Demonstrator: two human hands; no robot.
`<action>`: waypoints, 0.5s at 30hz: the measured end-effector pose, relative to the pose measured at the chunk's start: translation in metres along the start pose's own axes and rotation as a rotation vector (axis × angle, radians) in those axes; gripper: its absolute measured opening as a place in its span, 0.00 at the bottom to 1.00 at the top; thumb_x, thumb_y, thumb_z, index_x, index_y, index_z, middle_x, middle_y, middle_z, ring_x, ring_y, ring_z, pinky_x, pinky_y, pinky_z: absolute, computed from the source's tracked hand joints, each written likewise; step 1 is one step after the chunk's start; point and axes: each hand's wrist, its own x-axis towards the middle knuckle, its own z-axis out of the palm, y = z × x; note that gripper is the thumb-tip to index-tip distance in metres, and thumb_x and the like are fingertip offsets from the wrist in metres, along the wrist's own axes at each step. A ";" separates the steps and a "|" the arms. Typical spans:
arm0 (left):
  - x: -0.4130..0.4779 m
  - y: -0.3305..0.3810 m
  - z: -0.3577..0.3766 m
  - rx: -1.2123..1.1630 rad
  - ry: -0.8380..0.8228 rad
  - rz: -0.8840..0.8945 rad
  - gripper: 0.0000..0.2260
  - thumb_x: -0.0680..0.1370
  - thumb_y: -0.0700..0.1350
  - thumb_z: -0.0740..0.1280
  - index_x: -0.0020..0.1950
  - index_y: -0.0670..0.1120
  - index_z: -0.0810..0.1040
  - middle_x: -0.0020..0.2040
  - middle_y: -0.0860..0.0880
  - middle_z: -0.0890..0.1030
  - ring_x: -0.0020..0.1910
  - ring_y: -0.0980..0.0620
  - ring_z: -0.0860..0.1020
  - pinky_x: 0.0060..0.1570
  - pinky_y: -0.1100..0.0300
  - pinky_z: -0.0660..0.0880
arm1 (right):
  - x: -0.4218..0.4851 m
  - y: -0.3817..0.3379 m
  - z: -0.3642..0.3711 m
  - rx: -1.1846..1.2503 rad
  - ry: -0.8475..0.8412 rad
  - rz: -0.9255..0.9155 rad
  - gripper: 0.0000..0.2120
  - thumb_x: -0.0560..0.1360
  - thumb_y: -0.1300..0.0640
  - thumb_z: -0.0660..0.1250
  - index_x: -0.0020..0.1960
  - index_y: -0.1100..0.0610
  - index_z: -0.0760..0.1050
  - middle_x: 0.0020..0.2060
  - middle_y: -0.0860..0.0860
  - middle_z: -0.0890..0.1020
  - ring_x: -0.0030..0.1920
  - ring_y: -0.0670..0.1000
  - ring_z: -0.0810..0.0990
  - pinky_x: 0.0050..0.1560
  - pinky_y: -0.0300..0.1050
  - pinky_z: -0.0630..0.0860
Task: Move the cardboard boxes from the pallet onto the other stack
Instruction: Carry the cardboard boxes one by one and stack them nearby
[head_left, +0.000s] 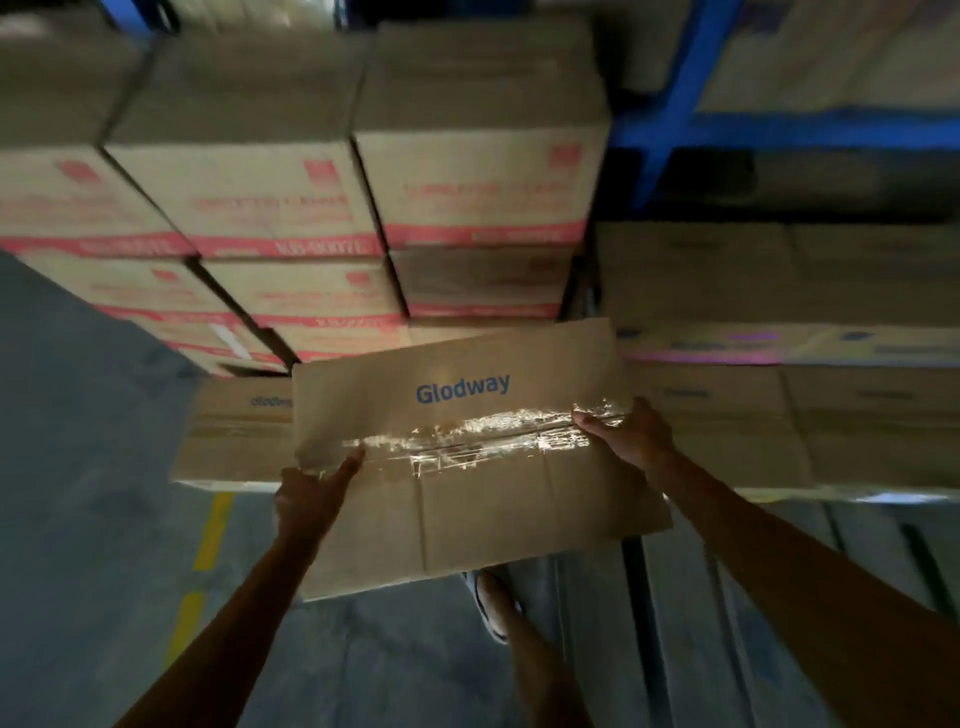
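I hold a brown cardboard box (467, 457) marked "Glodway", its top sealed with shiny clear tape, tilted in the air in front of me. My left hand (311, 493) grips its left edge, thumb on top near the tape. My right hand (628, 431) grips its right edge, fingers over the taped seam. Behind and below it, a similar Glodway box (234, 431) lies at the left. A low stack of brown boxes (779, 395) with blue print stands to the right.
A tall stack of brown boxes with red print (291, 197) rises ahead at the left and centre. A blue rack frame (691, 88) stands at the upper right. The grey floor (78, 467) carries a yellow line (213, 530). My shoe (491, 603) shows under the box.
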 end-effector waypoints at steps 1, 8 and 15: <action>-0.036 0.020 -0.020 -0.017 -0.005 0.004 0.48 0.58 0.74 0.71 0.64 0.38 0.75 0.59 0.39 0.80 0.58 0.40 0.78 0.58 0.49 0.76 | -0.033 -0.006 -0.038 0.028 0.037 -0.024 0.44 0.58 0.31 0.77 0.65 0.56 0.72 0.63 0.53 0.79 0.63 0.57 0.77 0.60 0.46 0.74; -0.168 0.108 -0.065 -0.071 -0.034 0.027 0.57 0.47 0.81 0.67 0.61 0.39 0.76 0.57 0.37 0.81 0.55 0.38 0.80 0.55 0.43 0.78 | -0.160 -0.009 -0.208 0.159 0.170 -0.101 0.39 0.59 0.32 0.76 0.64 0.50 0.74 0.59 0.48 0.81 0.61 0.53 0.79 0.58 0.42 0.72; -0.252 0.186 -0.023 0.106 -0.189 0.198 0.52 0.56 0.83 0.59 0.61 0.44 0.78 0.60 0.43 0.81 0.60 0.42 0.78 0.57 0.50 0.74 | -0.205 0.043 -0.328 0.193 0.266 -0.047 0.44 0.61 0.30 0.74 0.69 0.53 0.69 0.65 0.53 0.78 0.64 0.58 0.76 0.63 0.49 0.73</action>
